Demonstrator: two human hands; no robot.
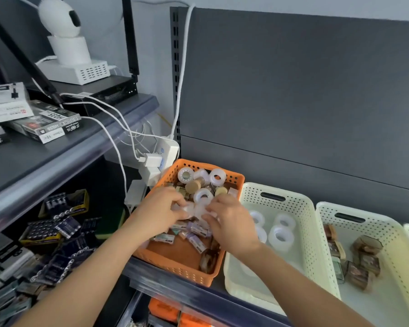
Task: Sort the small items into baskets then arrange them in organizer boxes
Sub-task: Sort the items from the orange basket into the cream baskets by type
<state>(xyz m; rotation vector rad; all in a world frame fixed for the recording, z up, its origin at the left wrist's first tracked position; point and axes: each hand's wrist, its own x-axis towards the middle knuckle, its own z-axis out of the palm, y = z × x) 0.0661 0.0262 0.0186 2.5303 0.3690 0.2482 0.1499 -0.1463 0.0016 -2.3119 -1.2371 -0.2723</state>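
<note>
Orange basket (232,179), on a dark shelf (198,296): holds mixed small items. Left hand (161,210) and right hand (229,223) both reach into it, fingers curled around translucent tape rolls (195,210) at the basket's middle; the blur leaves it unclear how firm either grip is.

Beyond the fingers: white tape rolls (209,177) and tan cylindrical pieces (193,185) piled at the far end.
Beneath and nearer than the fingers: small flat packets (196,231), partly covered by both hands; labels unreadable.

Right of the right hand's fingers: cream perforated basket (300,201), touching the orange one, with clear tape rolls (281,234); some hidden behind the right wrist.
Further right: second cream basket (373,223) with brown wrapped items (361,267), cut off by the frame edge.

Left of the left hand's fingers: power strip (168,147) with white cables (118,128), just beside the basket's far corner; lower shelf with battery packs (57,232); upper shelf with white camera (62,27) and boxed goods (45,123).
</note>
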